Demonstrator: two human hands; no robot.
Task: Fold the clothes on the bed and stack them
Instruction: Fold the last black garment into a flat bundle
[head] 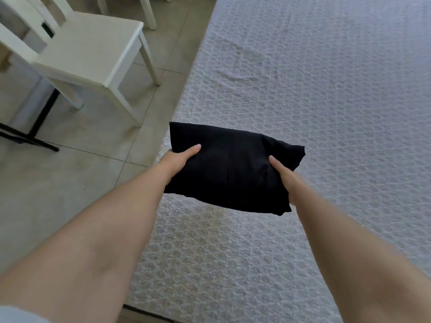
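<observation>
Above the bed [303, 78], both hands grip a black garment [228, 169] folded into a thick, plump rectangle.

Black folded garment [231, 169]: matt soft cloth, looking finely knit. Bed cover [326, 89] at 2 o'clock showing rough, bumpy quilted fabric. Chair [93, 52] at 10 o'clock: smooth white-painted finish. Floor [70, 183]: matt tile.

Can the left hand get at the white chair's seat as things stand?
Probably not yet: the left hand grips the folded black garment together with the right hand. The white chair stands apart, across bare floor.
</observation>
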